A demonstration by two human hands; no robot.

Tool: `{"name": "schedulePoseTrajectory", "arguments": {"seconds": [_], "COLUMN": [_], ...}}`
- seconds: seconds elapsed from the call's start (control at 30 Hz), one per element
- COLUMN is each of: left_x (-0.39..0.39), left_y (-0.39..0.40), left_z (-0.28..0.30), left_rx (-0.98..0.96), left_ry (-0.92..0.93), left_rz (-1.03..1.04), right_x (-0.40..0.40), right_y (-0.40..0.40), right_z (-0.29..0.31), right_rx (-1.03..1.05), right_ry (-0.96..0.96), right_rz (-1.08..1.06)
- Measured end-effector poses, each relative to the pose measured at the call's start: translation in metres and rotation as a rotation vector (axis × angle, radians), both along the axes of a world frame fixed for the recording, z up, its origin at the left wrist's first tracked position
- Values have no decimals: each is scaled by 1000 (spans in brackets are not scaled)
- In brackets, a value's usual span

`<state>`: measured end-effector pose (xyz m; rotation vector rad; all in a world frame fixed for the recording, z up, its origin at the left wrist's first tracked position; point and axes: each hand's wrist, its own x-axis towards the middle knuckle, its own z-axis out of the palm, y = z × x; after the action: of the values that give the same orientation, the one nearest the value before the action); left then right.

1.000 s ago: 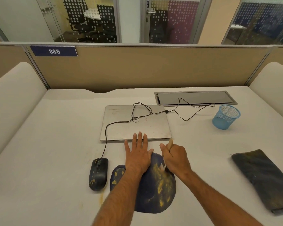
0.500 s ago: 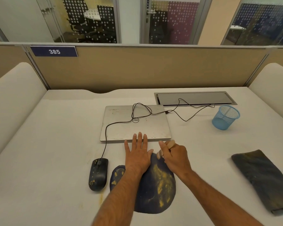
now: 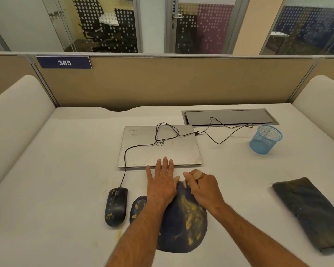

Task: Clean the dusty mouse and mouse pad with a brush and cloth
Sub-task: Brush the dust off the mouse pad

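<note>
Both hands crowd the far edge of the mouse pad (image 3: 183, 224), hemmed in by the closed laptop (image 3: 160, 149) just beyond. The mouse (image 3: 116, 206) and its cable (image 3: 124, 166) block the left. To the right, bare desk (image 3: 245, 182) runs open as far as the cloth (image 3: 310, 212).

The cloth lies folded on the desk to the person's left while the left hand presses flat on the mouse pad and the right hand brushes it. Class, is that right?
Not quite. The head view shows the cloth on the person's right. The rest stands: left hand flat on the mouse pad, right hand holding the brush.
</note>
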<state>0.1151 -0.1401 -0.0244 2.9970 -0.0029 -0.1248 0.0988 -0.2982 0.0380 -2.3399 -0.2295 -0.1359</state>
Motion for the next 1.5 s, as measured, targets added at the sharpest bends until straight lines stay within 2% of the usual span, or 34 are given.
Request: {"name": "schedulePoseTrajectory", "arguments": {"seconds": [0.13,0.33,0.47,0.57,0.67,0.73,0.9,1.0,1.07,1.17,1.23,1.4,1.5], "left_x": [1,1,0,1,0,-1,-2,-1,-1,-1,-2,-2,-2], "left_y": [2,1,1,0,1,0,-1,0,-1,-1,-1,0,0], "left_z": [0,-3,-5,-5,-5,-5,-3,-3,-3,-4,-5,-8,-8], "left_rx": [23,47,62,71,72,71,71,62,63,65,65,68,75], "left_ry": [0,-24,-34,-32,-37,-43,-43,-39,-38,-44,-54,-51,-55], "left_rz": [-14,-13,-12,-9,-6,-3,0,4,8,12,18,38,45], "right_x": [-1,-2,-6,-9,-10,-11,-16,-15,-15,-16,-17,-16,-17], "right_y": [-2,-1,-1,-2,-2,-2,-1,0,0,1,1,1,2], "right_z": [-3,0,-7,-9,-5,-5,-8,-5,-3,-5,-7,-2,-3], "right_rx": [-24,95,-1,8,86,58,20,105,87,-23,-21,85,12], "right_ry": [13,-134,-34,38,-12,-45,49,-22,-65,46,117,31,37], "right_rz": [-24,-33,-3,-29,-71,-48,-31,-82,-64,-3,-8,-93,-33]}}
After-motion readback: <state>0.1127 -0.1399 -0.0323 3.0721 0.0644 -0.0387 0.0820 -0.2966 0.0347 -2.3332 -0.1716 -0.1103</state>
